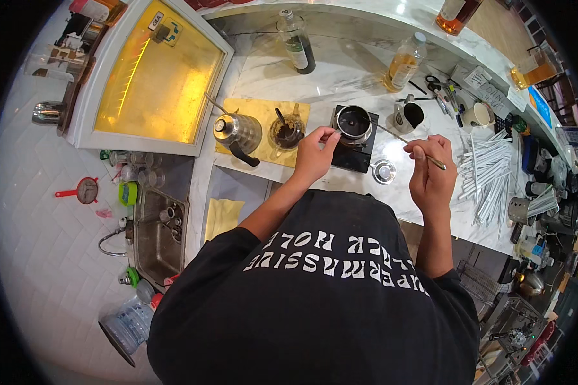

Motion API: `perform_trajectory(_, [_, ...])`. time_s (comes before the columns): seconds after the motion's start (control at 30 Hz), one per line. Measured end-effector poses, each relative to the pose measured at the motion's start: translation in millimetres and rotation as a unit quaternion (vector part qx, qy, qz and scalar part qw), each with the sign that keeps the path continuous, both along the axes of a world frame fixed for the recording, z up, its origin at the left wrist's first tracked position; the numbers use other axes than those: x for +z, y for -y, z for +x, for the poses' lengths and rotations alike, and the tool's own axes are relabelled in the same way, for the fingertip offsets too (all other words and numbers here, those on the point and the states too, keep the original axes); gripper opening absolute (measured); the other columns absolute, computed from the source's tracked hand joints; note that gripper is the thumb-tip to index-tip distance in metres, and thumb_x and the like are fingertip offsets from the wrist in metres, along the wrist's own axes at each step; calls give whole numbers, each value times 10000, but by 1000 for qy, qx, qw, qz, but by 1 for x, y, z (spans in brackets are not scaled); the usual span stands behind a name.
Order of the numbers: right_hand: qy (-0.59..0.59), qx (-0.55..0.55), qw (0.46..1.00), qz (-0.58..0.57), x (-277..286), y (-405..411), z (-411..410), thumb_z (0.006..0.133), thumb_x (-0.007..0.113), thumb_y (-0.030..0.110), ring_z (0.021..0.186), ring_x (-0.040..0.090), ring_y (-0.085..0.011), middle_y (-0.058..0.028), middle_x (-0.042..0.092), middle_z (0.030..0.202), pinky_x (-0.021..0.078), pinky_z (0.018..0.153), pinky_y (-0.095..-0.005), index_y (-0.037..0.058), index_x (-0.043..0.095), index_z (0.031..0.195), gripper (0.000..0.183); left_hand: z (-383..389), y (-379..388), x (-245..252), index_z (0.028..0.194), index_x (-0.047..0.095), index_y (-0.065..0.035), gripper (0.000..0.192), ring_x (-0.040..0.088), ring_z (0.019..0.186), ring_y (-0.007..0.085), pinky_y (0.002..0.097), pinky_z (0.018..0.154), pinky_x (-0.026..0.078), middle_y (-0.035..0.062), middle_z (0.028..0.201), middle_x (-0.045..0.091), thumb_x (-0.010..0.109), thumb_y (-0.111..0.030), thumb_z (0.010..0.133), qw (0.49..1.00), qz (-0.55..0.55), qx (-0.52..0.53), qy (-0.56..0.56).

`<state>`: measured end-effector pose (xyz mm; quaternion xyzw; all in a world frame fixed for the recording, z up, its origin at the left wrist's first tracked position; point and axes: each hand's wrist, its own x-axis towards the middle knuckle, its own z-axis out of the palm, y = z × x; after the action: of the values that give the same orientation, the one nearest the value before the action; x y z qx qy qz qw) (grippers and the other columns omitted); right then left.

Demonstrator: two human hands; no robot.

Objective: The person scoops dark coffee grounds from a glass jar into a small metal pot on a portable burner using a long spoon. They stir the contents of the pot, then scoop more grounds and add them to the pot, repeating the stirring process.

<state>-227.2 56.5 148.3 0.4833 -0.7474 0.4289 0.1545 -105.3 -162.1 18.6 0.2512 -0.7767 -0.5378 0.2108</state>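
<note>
A round metal cup (354, 124) with dark contents sits on a black flat scale (359, 159). My left hand (318, 153) pinches the cup's left rim between thumb and fingers. In my right hand (432, 171) is a long thin metal spoon (395, 134), slanting to the cup's right edge; its far tip is hard to make out. Right of the cup stands a small metal pitcher (409, 116), and a small round metal lid or strainer (383, 172) lies below. A glass vessel with brown grounds (287, 132) and a gooseneck kettle (238, 132) stand on a yellow cloth (269, 107) at left.
Behind are a dark-filled bottle (297, 45) and an amber-filled bottle (404, 65). Many white straws (486, 173), a paper cup (478, 115) and scissors (433, 83) lie at right. A glass-doored cabinet (159, 72) and a sink (159, 236) are at left.
</note>
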Motion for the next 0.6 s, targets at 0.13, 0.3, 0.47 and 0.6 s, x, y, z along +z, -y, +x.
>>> perform_trajectory(0.13, [16, 9, 1000, -15, 0, 6, 10, 948, 653, -36, 715, 618, -259, -47, 712, 896, 475, 854, -445, 26, 653, 956, 63, -2, 4, -5, 1035, 728, 18, 226, 713, 829, 192, 334, 785, 552, 123, 893, 759, 711, -201, 984, 1000, 14, 7, -1])
perform_trajectory(0.3, [22, -37, 999, -18, -6, 1, 11, 973, 636, -16, 706, 619, -253, -50, 716, 897, 474, 884, -454, 26, 655, 939, 57, -1, 5, -3, 1031, 729, 18, 223, 712, 824, 185, 329, 788, 553, 122, 892, 759, 715, -199, 982, 1000, 10, 4, -8])
perform_trajectory(0.47, [21, -14, 1000, -18, -5, 1, 14, 962, 647, -26, 732, 641, -263, -56, 723, 909, 480, 860, -446, 23, 659, 937, 56, -1, 6, -2, 1076, 719, 14, 211, 682, 863, 128, 295, 803, 530, 69, 920, 757, 668, -181, 1012, 1000, 17, -13, 13])
perform_trajectory(0.6, [21, -30, 999, -25, -7, 4, 9, 954, 667, -21, 736, 637, -262, -53, 723, 914, 481, 827, -431, 25, 658, 955, 47, -2, 7, -7, 1088, 712, 9, 218, 686, 872, 125, 292, 806, 530, 70, 928, 755, 660, -192, 1023, 1000, 21, -14, 14])
